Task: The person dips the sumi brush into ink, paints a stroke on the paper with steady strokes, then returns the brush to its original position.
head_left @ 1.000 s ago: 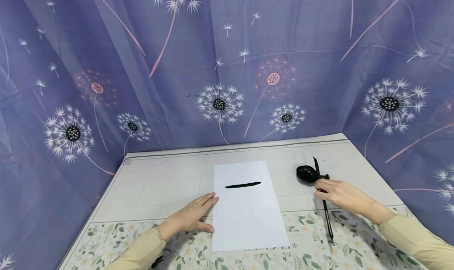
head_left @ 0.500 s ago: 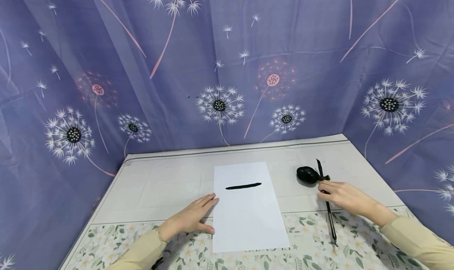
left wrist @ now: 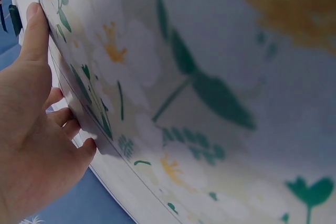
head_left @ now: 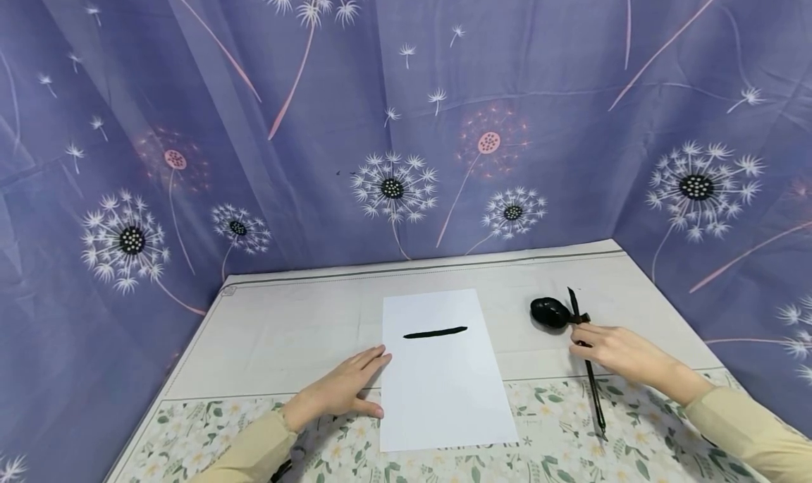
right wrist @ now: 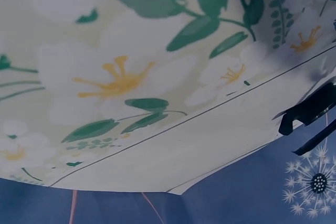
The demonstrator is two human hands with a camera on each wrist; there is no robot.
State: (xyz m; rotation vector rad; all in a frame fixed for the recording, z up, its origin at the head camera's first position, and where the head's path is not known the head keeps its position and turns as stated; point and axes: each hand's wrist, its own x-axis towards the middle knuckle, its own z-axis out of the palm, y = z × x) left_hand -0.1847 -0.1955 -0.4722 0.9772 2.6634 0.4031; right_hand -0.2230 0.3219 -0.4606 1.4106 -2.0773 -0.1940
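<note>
My right hand (head_left: 615, 345) pinches the shaft of a black writing brush (head_left: 595, 402), which slants with its dark bristle tip away from me. Just left of the bristles sits a glossy black oval ink dish (head_left: 549, 313) with a short stub on its right side; the brush crosses by that stub. I cannot tell whether they touch. My left hand (head_left: 342, 384) rests with spread fingers at the left edge of a white sheet of paper (head_left: 444, 391). One thick black stroke (head_left: 435, 333) runs across the sheet's upper part. In the left wrist view the left hand (left wrist: 44, 124) shows its fingers extended.
A cloth (head_left: 298, 328), plain pale at the back and flower-printed in front, covers the table. Purple curtains (head_left: 304, 187) with dandelion prints stand behind and at both sides. Dark shapes (right wrist: 310, 111) show at the right edge of the right wrist view.
My right hand has shifted slightly to the right, and the brush with it, its tip drawing a little back toward me. The left hand, paper and ink dish look about the same.
</note>
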